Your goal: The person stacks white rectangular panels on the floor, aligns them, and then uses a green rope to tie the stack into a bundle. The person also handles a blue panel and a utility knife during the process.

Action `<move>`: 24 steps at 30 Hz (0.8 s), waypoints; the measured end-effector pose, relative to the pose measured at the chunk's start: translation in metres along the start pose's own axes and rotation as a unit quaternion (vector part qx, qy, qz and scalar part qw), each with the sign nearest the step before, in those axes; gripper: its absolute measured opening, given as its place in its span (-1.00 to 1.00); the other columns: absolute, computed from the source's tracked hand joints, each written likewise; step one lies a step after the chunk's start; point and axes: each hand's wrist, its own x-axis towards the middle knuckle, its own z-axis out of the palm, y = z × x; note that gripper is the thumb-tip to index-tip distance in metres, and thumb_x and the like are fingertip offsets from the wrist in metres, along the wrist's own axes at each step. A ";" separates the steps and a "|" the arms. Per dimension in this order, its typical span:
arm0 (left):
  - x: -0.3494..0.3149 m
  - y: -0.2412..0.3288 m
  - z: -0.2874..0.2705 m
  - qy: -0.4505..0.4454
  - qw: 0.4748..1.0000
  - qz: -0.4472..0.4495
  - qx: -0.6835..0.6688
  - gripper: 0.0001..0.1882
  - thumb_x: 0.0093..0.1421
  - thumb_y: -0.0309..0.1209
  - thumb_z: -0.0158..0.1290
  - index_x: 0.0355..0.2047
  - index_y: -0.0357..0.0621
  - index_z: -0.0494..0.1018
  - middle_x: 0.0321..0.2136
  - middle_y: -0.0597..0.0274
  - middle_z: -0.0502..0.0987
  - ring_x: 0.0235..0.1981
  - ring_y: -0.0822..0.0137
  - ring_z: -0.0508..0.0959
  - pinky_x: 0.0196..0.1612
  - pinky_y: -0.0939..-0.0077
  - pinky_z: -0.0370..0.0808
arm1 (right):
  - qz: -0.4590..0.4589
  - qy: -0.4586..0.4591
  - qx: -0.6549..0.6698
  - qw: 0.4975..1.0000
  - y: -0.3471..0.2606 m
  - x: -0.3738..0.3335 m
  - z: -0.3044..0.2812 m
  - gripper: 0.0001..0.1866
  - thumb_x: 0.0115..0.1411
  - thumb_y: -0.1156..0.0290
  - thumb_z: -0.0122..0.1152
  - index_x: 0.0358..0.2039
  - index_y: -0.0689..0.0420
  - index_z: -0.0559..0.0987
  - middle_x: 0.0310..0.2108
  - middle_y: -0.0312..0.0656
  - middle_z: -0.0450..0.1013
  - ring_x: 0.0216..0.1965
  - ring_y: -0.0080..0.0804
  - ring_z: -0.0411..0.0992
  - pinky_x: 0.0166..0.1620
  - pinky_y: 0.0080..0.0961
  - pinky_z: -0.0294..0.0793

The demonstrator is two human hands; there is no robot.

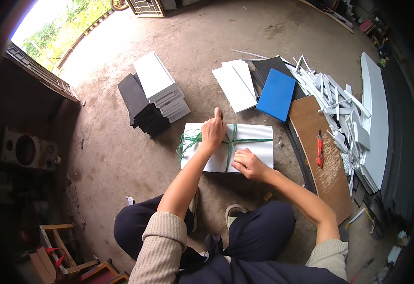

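Observation:
A flat white ribbed bundle of sheets lies on the concrete floor in front of my knees, wrapped crosswise with green strapping. My left hand is closed on the green strap above the bundle's middle, thumb up. A loose loop of the strap hangs off the bundle's left end. My right hand presses on the bundle's near edge, fingers pinching the strap where it runs down the front.
A stack of white and black sheets lies to the far left. White sheets and a blue sheet lie beyond. A brown board carries a red utility knife. White offcuts pile at right.

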 end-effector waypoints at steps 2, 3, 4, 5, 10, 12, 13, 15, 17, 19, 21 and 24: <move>-0.004 0.001 -0.010 -0.008 1.000 -0.015 0.017 -0.78 -0.04 -0.31 0.02 -0.46 -0.12 0.25 -0.75 0.14 0.42 -0.64 0.16 0.47 -0.55 0.28 0.36 | 0.009 0.045 0.015 0.999 0.004 -0.006 0.005 -0.79 0.12 0.41 -0.06 -0.59 0.26 0.39 -0.61 -0.14 0.30 -0.46 -0.28 0.30 -0.14 -0.40 0.21; -0.005 0.003 -0.014 -0.002 0.999 0.000 0.047 -0.75 -0.07 -0.26 0.06 -0.50 -0.12 0.26 -0.75 0.18 0.41 -0.62 0.20 0.45 -0.51 0.32 0.33 | 0.021 0.069 0.035 0.997 0.007 -0.009 0.004 -0.78 0.12 0.41 -0.06 -0.59 0.25 0.39 -0.63 -0.16 0.30 -0.48 -0.29 0.30 -0.14 -0.39 0.21; -0.006 0.006 -0.018 0.003 0.997 0.015 0.076 -0.72 -0.10 -0.22 0.09 -0.55 -0.11 0.27 -0.75 0.22 0.40 -0.60 0.24 0.43 -0.47 0.35 0.29 | 0.034 0.093 0.055 0.994 0.011 -0.012 0.000 -0.78 0.12 0.40 -0.07 -0.59 0.25 0.40 -0.64 -0.18 0.30 -0.50 -0.31 0.31 -0.14 -0.38 0.21; -0.006 0.007 -0.024 0.010 0.993 0.031 0.109 -0.69 -0.13 -0.17 0.12 -0.59 -0.10 0.28 -0.75 0.27 0.39 -0.58 0.27 0.41 -0.43 0.39 0.26 | 0.042 0.118 0.077 0.989 0.010 -0.009 -0.003 -0.78 0.13 0.40 -0.07 -0.59 0.25 0.40 -0.65 -0.19 0.30 -0.51 -0.33 0.32 -0.14 -0.38 0.21; -0.001 0.029 -0.034 -0.023 0.988 0.026 0.149 -0.56 -0.21 0.00 0.15 -0.59 -0.13 0.36 -0.51 0.25 0.40 -0.45 0.30 0.33 -0.36 0.42 0.19 | 0.099 0.154 0.198 0.963 0.002 0.011 0.006 -0.67 0.20 0.31 -0.12 -0.65 0.21 0.28 -0.74 -0.31 0.23 -0.65 -0.64 0.16 -0.54 -0.66 0.18; 0.001 0.021 -0.040 -0.016 0.980 0.053 0.191 -0.52 -0.21 0.05 0.13 -0.59 -0.14 0.37 -0.59 0.25 0.40 -0.50 0.29 0.37 -0.39 0.42 0.21 | 0.130 0.144 0.237 0.952 0.001 0.019 0.007 -0.66 0.22 0.25 -0.16 -0.63 0.19 0.28 -0.74 -0.34 0.23 -0.66 -0.64 0.14 -0.55 -0.65 0.16; 0.000 0.016 -0.045 -0.013 0.975 0.066 0.213 -0.51 -0.20 0.07 0.12 -0.59 -0.15 0.37 -0.63 0.25 0.40 -0.52 0.29 0.39 -0.40 0.42 0.22 | 0.146 0.138 0.243 0.949 -0.003 0.022 0.006 -0.66 0.22 0.24 -0.17 -0.61 0.18 0.28 -0.74 -0.35 0.23 -0.66 -0.64 0.14 -0.55 -0.65 0.15; 0.002 0.022 -0.062 -0.182 0.960 -0.022 0.211 -0.43 -0.17 0.11 0.08 -0.44 -0.22 0.44 -0.59 0.13 0.47 -0.47 0.23 0.48 -0.40 0.42 0.34 | 0.160 0.120 0.216 0.956 -0.005 0.023 0.000 -0.66 0.22 0.21 -0.19 -0.59 0.18 0.29 -0.74 -0.37 0.23 -0.65 -0.64 0.15 -0.54 -0.65 0.15; 0.007 0.023 -0.073 -0.317 0.925 -0.111 0.175 -0.40 -0.15 0.12 0.07 -0.44 -0.25 0.47 -0.60 0.09 0.50 -0.49 0.20 0.50 -0.41 0.43 0.39 | 0.164 0.114 0.210 0.957 -0.007 0.023 0.001 -0.66 0.22 0.19 -0.19 -0.56 0.18 0.31 -0.73 -0.37 0.23 -0.64 -0.65 0.15 -0.54 -0.64 0.15; 0.000 0.017 -0.067 -0.282 0.949 -0.141 0.017 -0.44 -0.11 0.06 0.07 -0.54 -0.32 0.49 -0.68 0.02 0.48 -0.57 0.16 0.52 -0.43 0.40 0.44 | 0.158 0.120 0.224 0.954 -0.001 0.023 0.009 -0.66 0.22 0.18 -0.19 -0.53 0.18 0.33 -0.73 -0.37 0.23 -0.63 -0.65 0.15 -0.53 -0.64 0.16; -0.006 0.011 -0.055 -0.217 0.937 -0.196 -0.192 -0.45 -0.10 0.01 0.08 -0.60 -0.38 0.46 -0.70 -0.05 0.47 -0.59 0.11 0.51 -0.48 0.32 0.43 | 0.169 0.141 0.262 0.940 0.002 0.024 0.017 -0.69 0.21 0.20 -0.15 -0.50 0.19 0.35 -0.72 -0.37 0.20 -0.62 -0.66 0.15 -0.52 -0.63 0.17; -0.014 0.022 -0.035 -0.080 0.967 -0.215 -0.109 -0.66 -0.12 -0.22 0.13 -0.46 -0.28 0.46 -0.50 0.06 0.48 -0.44 0.13 0.51 -0.38 0.38 0.42 | 0.208 0.183 0.254 0.927 -0.002 0.026 0.021 -0.69 0.20 0.22 -0.13 -0.50 0.21 0.35 -0.72 -0.35 0.17 -0.62 -0.66 0.13 -0.53 -0.61 0.16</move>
